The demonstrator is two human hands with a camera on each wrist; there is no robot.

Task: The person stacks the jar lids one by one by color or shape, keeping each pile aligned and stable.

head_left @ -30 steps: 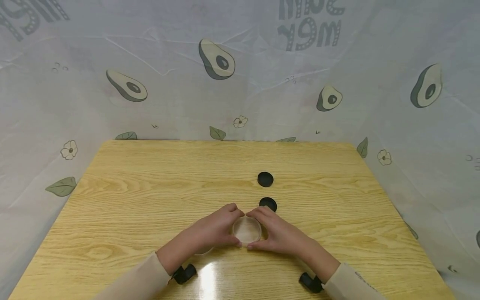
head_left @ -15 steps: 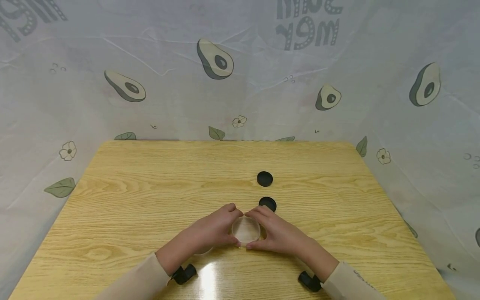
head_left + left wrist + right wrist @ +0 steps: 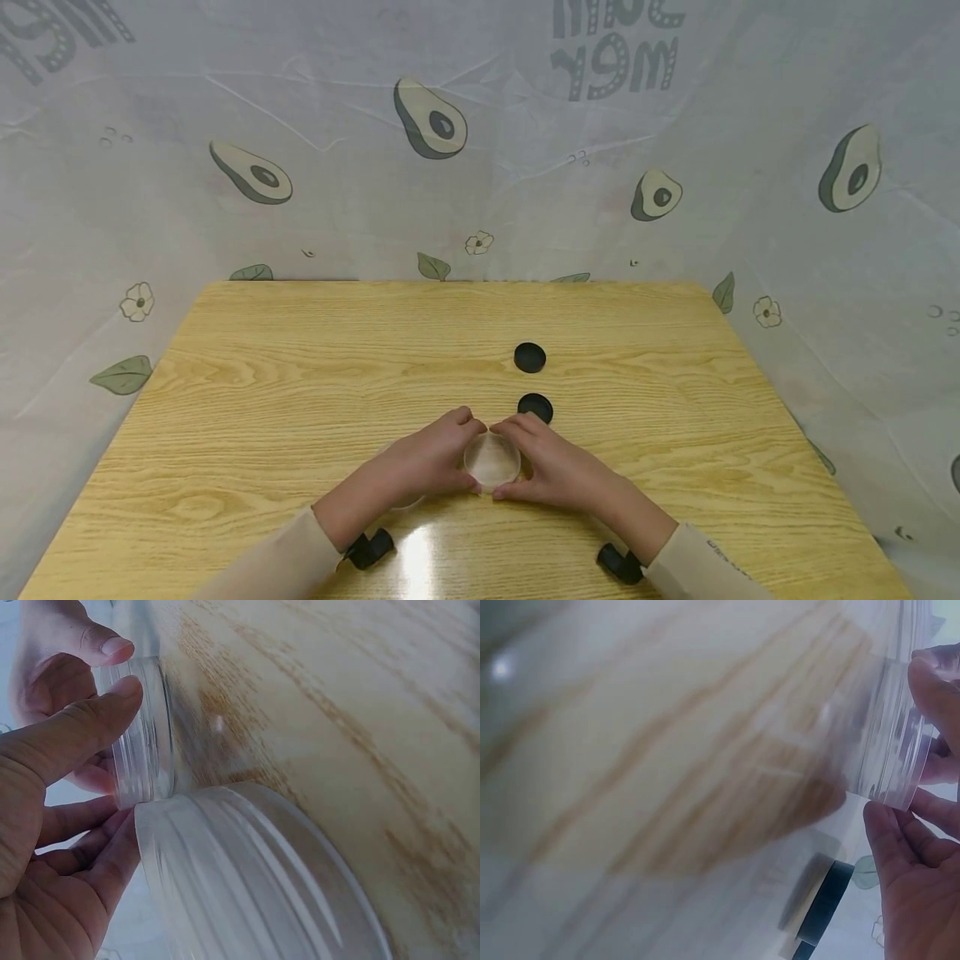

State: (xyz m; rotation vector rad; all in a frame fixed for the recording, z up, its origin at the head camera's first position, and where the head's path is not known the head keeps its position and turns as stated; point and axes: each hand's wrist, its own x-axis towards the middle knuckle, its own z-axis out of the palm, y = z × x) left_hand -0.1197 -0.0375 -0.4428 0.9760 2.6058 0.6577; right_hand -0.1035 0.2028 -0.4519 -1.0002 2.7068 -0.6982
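Observation:
A low, clear round plastic jar (image 3: 492,461) stands on the table between both hands. From its left side the left hand (image 3: 442,454) grips it, thumb at the near edge and fingers at the far edge. The right hand (image 3: 543,462) holds the opposite side in a matching curl, and the fingertips of the two hands nearly meet. In the left wrist view, ridges ring the wall of the held jar (image 3: 142,739). A second clear jar (image 3: 232,877) stands close by the left hand; in the head view the left forearm mostly hides it.
Two round black lids lie beyond the hands: the nearer lid (image 3: 536,407) just past the right fingers, the farther lid (image 3: 530,357) behind it. The wood-grain table (image 3: 300,358) ends at a patterned cloth (image 3: 337,192) at the back and sides.

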